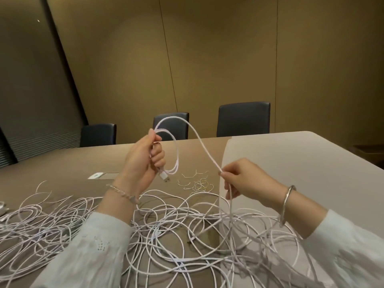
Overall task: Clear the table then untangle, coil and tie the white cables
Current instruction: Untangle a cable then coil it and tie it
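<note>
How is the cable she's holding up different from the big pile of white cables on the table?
The held cable hangs in neat loops from the left hand, clear of the table; the cable pile lies flat and tangled. The held cable's USB plug shows plainly; few ends show in the pile. The right hand pinches the strand that joins them. Both are thin and white.
</note>
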The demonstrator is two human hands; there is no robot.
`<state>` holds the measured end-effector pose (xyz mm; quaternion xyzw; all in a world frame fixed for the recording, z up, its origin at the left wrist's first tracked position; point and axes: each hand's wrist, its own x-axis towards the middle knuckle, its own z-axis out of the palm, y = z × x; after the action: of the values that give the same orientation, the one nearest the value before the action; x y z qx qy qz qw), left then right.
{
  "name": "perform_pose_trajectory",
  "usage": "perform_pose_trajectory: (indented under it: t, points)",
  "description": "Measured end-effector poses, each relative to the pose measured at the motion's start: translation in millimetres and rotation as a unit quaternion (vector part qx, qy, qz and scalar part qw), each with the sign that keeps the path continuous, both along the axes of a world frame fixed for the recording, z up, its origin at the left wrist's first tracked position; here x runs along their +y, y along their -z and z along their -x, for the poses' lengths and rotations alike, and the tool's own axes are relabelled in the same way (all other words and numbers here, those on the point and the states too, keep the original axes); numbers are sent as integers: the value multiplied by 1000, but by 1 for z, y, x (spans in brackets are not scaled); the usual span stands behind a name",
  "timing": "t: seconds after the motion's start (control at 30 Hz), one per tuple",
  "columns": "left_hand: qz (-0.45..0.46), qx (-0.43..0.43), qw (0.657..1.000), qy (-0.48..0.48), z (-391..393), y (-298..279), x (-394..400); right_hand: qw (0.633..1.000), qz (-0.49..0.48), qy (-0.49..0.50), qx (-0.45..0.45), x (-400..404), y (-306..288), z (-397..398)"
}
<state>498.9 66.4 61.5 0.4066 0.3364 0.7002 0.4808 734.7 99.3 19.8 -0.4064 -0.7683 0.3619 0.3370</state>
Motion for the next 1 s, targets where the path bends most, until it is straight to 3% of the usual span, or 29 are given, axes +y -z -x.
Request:
perform_pose_trajectory:
  t: [0.1, 0.23, 0.4, 0.53, 0.63, 0.77, 1.0]
  points:
    - [-26, 142, 988, -48, -19, 0, -1, 990, -1, -34, -137, -17, -15, 7]
    - [-30, 312, 948, -48, -45, -1, -7, 948, -131, -94, -275, -35, -35, 12]
    - [36, 418, 907, 25, -60, 4, -11, 947, -248, -62, -196, -37, -46, 12]
    - [118, 384, 909, 111, -64, 8, -11, 957, -255, -46, -128, -30, -46, 8]
    - [174, 307, 917, 188, -62, 8, -8, 964, -254, -39, -68, -26, -38, 5]
    - [214, 223, 920, 240, -53, 4, -7, 984, -151, -83, 34, -21, -30, -5]
    - [242, 268, 904, 230, -58, 8, -7, 972, -230, -38, -14, -14, -25, 2]
